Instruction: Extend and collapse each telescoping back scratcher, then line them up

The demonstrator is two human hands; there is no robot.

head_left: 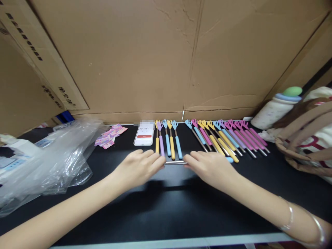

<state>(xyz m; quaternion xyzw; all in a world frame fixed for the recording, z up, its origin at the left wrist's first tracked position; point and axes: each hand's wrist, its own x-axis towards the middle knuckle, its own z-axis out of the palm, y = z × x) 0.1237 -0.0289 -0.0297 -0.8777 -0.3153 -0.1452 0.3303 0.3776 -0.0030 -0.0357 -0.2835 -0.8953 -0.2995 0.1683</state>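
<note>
My left hand and my right hand lie low over the black table, fingertips facing each other. Between them runs a thin metal rod, held at both ends by my fingers; a blue tip shows past my right hand. Just beyond, a small group of claw-headed back scratchers with yellow, purple and blue handles lies in a row. A longer row of the same scratchers, in blue, pink, yellow and purple, lies to the right.
A phone showing a timer lies left of the scratchers, with small pink cards beside it. Crumpled clear plastic bags cover the left side. A woven bag and a white bottle stand at right. Cardboard walls close the back.
</note>
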